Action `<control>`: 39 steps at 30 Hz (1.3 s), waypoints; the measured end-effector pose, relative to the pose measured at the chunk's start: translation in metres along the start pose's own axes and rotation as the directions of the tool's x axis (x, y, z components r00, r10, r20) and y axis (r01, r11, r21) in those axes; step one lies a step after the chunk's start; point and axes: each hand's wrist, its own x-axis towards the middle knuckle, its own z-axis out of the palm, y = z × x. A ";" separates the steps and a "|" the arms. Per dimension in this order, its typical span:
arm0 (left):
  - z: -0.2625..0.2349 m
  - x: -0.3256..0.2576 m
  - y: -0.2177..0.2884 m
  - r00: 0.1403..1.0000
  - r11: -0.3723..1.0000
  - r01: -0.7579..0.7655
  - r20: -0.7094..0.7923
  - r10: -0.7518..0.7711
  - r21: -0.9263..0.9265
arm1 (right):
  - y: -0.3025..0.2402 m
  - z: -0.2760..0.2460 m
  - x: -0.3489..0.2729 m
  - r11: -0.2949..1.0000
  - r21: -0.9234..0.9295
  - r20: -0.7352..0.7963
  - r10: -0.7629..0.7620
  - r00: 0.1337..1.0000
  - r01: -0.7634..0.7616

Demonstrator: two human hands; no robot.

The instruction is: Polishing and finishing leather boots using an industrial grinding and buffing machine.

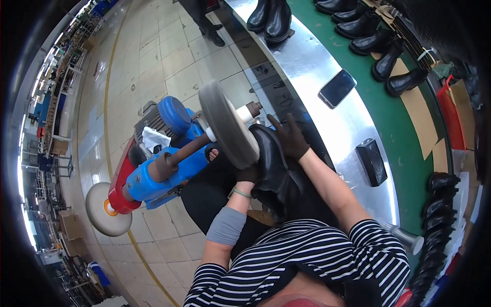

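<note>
Black ankle boot (pixel 273 169) held against the grey buffing wheel (pixel 228 125) of a blue polishing machine (pixel 169 163), near frame centre. Right hand (pixel 291 138), dark-gloved, fingers spread, presses on the boot's upper side at 1 o'clock. Left hand (pixel 246 176) grips the boot from below, mostly hidden. Boot's long axis runs roughly 11 to 5 o'clock; which end is the toe I cannot tell. Judged mid-buffing: boot in contact with wheel. More boots (pixel 378 41) wait on the green conveyor surface (pixel 409 133) at 2 o'clock; phone (pixel 337 88) lies nearby.
</note>
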 end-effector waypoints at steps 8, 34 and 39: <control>0.012 -0.025 0.007 1.000 1.000 0.022 -0.013 -0.022 0.007 | 0.020 0.056 0.040 0.885 0.248 -0.337 0.461 0.821 -0.395; -0.007 0.010 0.005 0.984 0.970 -0.176 0.069 0.167 0.169 | -0.027 0.123 -0.113 0.783 0.607 -0.448 0.480 0.754 -0.138; 0.004 0.009 0.008 0.984 0.968 -0.180 -0.027 0.178 -0.177 | -0.035 0.131 -0.109 0.846 0.492 -0.492 0.463 0.737 -0.204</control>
